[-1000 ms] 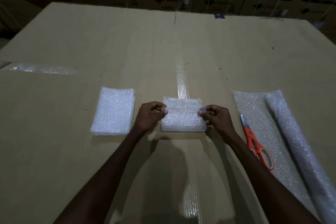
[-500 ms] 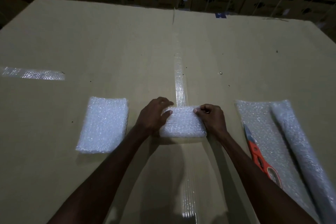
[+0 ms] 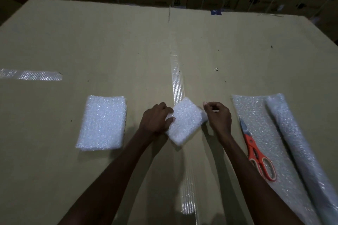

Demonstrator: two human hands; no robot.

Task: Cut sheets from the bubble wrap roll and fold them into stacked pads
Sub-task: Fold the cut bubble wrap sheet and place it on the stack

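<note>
Fingers of my left hand (image 3: 155, 119) and right hand (image 3: 217, 115) pinch the folded bubble wrap pad (image 3: 185, 120), tilted over the worktop (image 3: 128, 42).

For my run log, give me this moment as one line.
step: folding | left hand: grips folded pad, tilted | right hand: at pad's right edge | finished pad: left | scissors: on bubble wrap roll

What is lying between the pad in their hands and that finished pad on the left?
Nothing visible. Only bare cardboard tabletop separates the folded pad, gripped by the left hand, from the finished pad.
</note>
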